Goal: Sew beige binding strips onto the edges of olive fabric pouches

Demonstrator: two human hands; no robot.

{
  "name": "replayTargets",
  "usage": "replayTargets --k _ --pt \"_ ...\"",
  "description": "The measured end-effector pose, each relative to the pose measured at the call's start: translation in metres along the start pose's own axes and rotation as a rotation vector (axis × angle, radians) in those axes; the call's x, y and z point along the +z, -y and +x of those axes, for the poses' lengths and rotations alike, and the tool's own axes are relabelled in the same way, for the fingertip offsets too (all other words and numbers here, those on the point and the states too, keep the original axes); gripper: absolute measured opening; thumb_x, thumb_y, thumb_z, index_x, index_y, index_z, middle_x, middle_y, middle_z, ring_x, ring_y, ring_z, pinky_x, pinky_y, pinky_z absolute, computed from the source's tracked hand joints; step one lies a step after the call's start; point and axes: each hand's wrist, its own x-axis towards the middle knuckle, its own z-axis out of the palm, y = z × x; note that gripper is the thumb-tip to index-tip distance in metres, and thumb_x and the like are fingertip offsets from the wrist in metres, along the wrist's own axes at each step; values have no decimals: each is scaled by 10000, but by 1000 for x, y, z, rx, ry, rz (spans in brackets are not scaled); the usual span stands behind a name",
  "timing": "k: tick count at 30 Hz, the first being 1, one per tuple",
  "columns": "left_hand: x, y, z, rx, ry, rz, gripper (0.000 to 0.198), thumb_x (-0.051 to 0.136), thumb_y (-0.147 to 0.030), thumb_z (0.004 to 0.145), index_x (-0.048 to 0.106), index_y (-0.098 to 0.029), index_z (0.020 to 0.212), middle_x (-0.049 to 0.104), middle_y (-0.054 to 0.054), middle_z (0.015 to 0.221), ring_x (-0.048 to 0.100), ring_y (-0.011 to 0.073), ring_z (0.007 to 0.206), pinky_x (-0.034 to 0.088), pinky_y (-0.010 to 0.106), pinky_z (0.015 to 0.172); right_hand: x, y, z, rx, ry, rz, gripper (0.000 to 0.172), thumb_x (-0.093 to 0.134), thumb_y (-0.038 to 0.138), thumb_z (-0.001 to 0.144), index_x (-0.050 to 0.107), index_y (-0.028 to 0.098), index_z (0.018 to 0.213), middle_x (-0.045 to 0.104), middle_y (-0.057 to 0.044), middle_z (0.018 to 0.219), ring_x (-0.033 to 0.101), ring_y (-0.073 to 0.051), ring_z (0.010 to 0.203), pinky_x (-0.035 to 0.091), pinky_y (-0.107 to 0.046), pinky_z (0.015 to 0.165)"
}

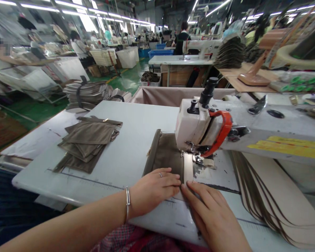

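A dark brown fabric panel (pixel 166 150) lies flat on the table, its right edge under the head of a white sewing machine (pixel 190 122). Along that edge runs a pale strip (pixel 188 167). My left hand (pixel 154 190) rests on the panel's near end, fingers stretched out flat. Beside it, my right hand (pixel 212 210) lies with extended fingers, their tips at the near end of the pale strip. A zipper pull (pixel 148 151) shows at the panel's left side. The needle's tip is too small to make out.
Sewn brown pieces (pixel 86 140) are heaped at the left of the white table (pixel 136 129). Several pale, round-ended panels (pixel 275 189) fan out at the right. An orange guard (pixel 222 129) fronts the machine. Bundled panels (pixel 88 92) stand beyond the table; people work behind.
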Motion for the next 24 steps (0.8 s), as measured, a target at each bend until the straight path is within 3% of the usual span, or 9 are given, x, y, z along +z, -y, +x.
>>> replayTargets --k 24 --pt "-6 49 44 -7 14 85 203 476 -143 936 613 -143 1084 611 78 1199 538 176 1169 395 331 1059 1 -25 46 82 17 -45 425 456 282 935 458 207 1353 532 -68 1317 514 -236 1113 428 -422 901"
